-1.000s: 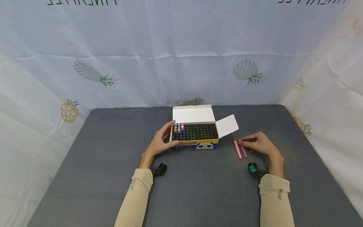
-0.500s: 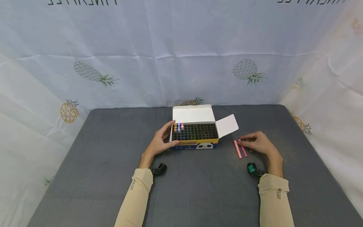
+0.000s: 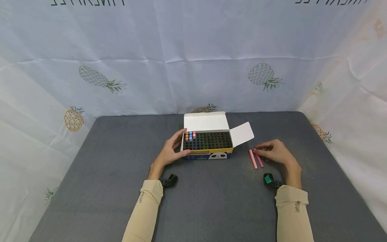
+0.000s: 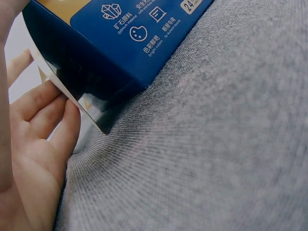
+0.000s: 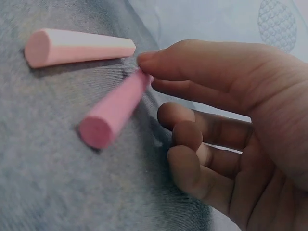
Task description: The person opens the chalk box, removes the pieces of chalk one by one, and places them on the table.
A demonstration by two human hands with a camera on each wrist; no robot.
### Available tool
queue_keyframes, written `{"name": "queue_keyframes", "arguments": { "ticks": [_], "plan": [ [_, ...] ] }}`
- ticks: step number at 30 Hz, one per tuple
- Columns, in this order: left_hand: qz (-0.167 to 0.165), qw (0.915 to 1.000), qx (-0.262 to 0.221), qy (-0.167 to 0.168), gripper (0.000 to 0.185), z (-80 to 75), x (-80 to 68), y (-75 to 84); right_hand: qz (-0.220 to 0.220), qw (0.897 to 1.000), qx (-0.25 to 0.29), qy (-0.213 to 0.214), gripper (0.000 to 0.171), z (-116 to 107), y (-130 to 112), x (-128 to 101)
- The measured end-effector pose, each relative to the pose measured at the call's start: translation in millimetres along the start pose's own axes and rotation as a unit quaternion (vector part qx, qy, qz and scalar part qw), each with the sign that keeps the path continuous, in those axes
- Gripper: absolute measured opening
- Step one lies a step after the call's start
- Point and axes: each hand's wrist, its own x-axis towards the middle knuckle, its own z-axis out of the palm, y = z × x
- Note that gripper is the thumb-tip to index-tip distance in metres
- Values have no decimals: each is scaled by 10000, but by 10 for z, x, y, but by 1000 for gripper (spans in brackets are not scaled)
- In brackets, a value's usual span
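At the left end of the open chalk box (image 3: 219, 156), my left hand (image 3: 170, 151) grips it, thumb on the front edge and fingers around the far side. In the left wrist view, those fingers (image 4: 41, 108) lie against a white end flap beside the blue wall. My right hand (image 3: 276, 153) pinches the far end of a dark pink chalk stick (image 5: 115, 110) between thumb and forefinger; its near end is at the cloth. Beside it lies a light pink chalk stick (image 5: 82, 47). Orange, blue and pink chalks (image 3: 190, 136) stand in the box's left rows.
A black holder (image 3: 211, 140) with many holes fills the box. Its white lid (image 3: 207, 121) stands up at the back, and a side flap (image 3: 242, 133) sticks out to the right. The grey table (image 3: 211, 208) meets a white pineapple-print curtain (image 3: 169, 84) behind.
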Motion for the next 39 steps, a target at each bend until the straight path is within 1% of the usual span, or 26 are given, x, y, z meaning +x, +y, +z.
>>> {"name": "queue_keyframes", "arguments": {
  "ticks": [4, 6, 8, 10, 14, 17, 19, 23, 27, 32, 35, 39],
  "plan": [
    [-30, 10000, -15, -12, 83, -2, -3, -4, -267, 9988, -63, 395, 35, -10, -15, -18],
    [-39, 10000, -16, -19, 83, -3, -2, -4, -447, 9965, 73, 700, 32, -13, -23, -25],
    [-42, 10000, -25, -23, 83, -4, 2, -1, -618, 9921, 276, 1057, 29, -14, -36, -31],
    [-44, 10000, -38, -20, 82, -5, 6, 3, -783, 9843, 581, 1473, 26, -15, -55, -31],
    [-47, 10000, -65, -13, 81, -4, 12, 17, -971, 9627, 1160, 2245, 24, -24, -98, -36],
    [-51, 10000, -73, -35, 81, -3, 13, 15, -944, 9487, 1420, 2664, 25, -36, -161, -51],
    [-52, 9999, -98, -53, 82, 0, 16, 13, -906, 9429, 1468, 2850, 24, -50, -244, -77],
    [-43, 9999, -111, -50, 83, 3, 25, 12, -903, 9376, 1556, 2974, 24, -91, -503, -180],
    [-33, 9999, -101, -39, 84, 0, 31, 17, -1169, 9333, 1680, 2951, 24, -126, -642, -226],
    [-82, 9999, -93, -28, 82, -7, 32, 17, -1465, 9250, 1831, 2990, 20, -125, -616, -145],
    [-97, 9999, -92, -26, 81, -10, 25, 18, -1742, 9155, 2100, 2957, 18, -115, -593, -85],
    [-48, 9999, -110, -12, 82, -14, 10, 11, -2037, 9062, 2261, 2936, 17, -101, -672, -65]
  ]
}}
